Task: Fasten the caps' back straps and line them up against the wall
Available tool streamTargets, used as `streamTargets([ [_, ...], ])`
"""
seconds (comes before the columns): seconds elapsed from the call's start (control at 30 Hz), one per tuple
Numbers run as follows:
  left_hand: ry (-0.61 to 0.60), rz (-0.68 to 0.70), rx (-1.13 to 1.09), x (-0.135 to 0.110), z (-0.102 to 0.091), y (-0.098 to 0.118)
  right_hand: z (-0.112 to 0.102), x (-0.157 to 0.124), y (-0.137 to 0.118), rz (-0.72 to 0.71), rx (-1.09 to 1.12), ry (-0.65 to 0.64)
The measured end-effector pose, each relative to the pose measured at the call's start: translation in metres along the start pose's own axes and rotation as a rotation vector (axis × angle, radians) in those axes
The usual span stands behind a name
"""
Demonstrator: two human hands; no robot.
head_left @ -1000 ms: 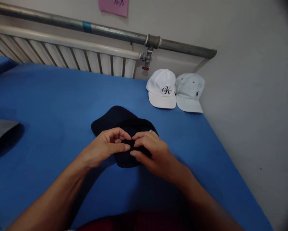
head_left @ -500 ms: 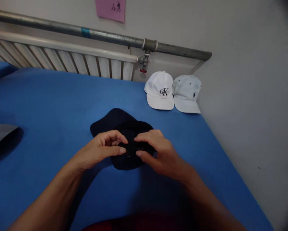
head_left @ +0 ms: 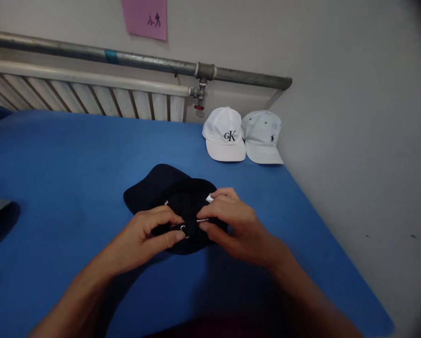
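1. Head view, grip: left hand [head_left: 147, 237] with thumb and forefinger pinched on the adjuster strap [head_left: 192, 225] at its metal ring [head_left: 183, 230]; right hand [head_left: 236, 223] pinching the same strap.
2. Navy cap [head_left: 168, 188]: flat, mid-desk, under both hands.
3. Blue desk [head_left: 72, 155]: logo cap [head_left: 224, 136] and pale cap [head_left: 263, 136], side by side at far right corner.
4. Room: radiator [head_left: 90, 98], pipe [head_left: 126, 58], pink note [head_left: 145, 19] on wall.

I see the navy cap [head_left: 154, 188] lying flattened on the blue worktop [head_left: 72, 155], its small metal ring [head_left: 183, 229] at its six-o'clock edge.
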State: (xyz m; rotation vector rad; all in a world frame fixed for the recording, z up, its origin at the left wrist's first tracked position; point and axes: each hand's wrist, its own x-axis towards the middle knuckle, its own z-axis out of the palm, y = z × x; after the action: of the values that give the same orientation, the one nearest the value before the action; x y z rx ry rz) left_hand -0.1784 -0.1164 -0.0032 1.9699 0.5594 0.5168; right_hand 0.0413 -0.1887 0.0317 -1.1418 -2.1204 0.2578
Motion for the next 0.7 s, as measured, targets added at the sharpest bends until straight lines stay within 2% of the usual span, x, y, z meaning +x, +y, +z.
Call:
streamTargets([
  [0.2, -0.14, -0.034, -0.058, -0.002, -0.006, 0.002, 0.0, -0.001, 0.003, 0.04, 0.184, 0.065],
  [0.4, -0.194, -0.021, 0.006, -0.004, -0.005, 0.002, -0.003, -0.001, -0.001, -0.043, 0.129, -0.001],
  [0.57, -0.3, 0.034, -0.191, -0.014, -0.024, -0.006, -0.012, -0.002, 0.0, -0.051, 0.074, -0.111],
  [0.7, -0.365, 0.128, -0.313, -0.019, -0.039, -0.006, -0.015, -0.002, 0.002, -0.007, 0.263, -0.13],
])
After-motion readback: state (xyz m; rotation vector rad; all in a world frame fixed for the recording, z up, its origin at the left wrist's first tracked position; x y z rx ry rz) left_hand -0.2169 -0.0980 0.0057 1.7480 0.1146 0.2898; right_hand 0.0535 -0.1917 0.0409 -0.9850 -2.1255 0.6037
